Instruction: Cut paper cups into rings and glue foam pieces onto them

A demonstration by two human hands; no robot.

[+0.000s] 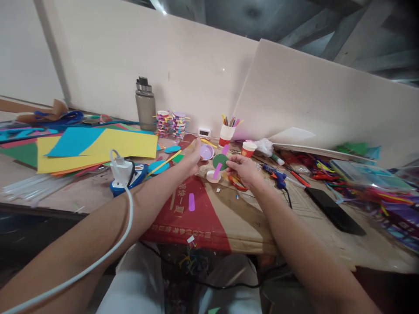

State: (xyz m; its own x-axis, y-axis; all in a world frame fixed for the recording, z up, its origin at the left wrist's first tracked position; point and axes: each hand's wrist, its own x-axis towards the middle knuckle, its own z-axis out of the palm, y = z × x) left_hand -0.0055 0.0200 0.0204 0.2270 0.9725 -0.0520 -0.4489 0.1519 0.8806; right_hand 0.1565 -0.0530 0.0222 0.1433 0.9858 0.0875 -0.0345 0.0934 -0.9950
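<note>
Between the fingertips of my right hand (242, 169) is a green paper disc (220, 162), with a purple paper strip (217, 172) lying across it and sticking out at both ends. Just below the disc sits a small round white piece (212, 176), partly covered by the strip. My left hand (192, 158) is beside a lilac cup-like piece (207, 152) whose hollow side faces me; its fingers are largely turned away, so I cannot see whether they grip it. A loose purple strip (191, 202) lies on the red cardboard (209, 218) nearer to me.
A power strip (128, 178) with a white cable stands left, near coloured paper sheets (131, 146). Behind are a bottle (145, 104), decorated stacks (179, 125) and a pencil cup (225, 135). A red-and-white cup (248, 149), glue gun (278, 176) and phone (334, 210) lie right.
</note>
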